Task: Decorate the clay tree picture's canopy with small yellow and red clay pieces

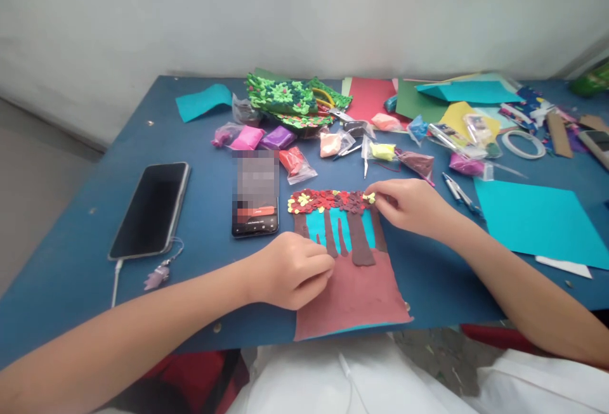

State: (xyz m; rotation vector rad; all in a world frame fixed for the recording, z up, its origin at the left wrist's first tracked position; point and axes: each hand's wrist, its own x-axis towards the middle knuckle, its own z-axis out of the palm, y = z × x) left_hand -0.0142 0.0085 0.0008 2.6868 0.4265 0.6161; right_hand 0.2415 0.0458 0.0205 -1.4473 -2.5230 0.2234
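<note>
On the table's front edge lies a clay picture on a blue sheet, with a reddish-brown lower half, dark brown tree trunks and a top band of red, maroon and yellow clay bits. My right hand is at its top right corner, thumb and finger pinched at a small yellow clay piece. Over the picture's left side rests my left hand, its fingers curled closed; whatever they hold, if anything, is hidden.
A phone leans upright behind my left hand, and a charging phone lies further left. Several bagged clays, such as red clay and yellow clay, lie behind the picture. Blue paper and pens are at the right.
</note>
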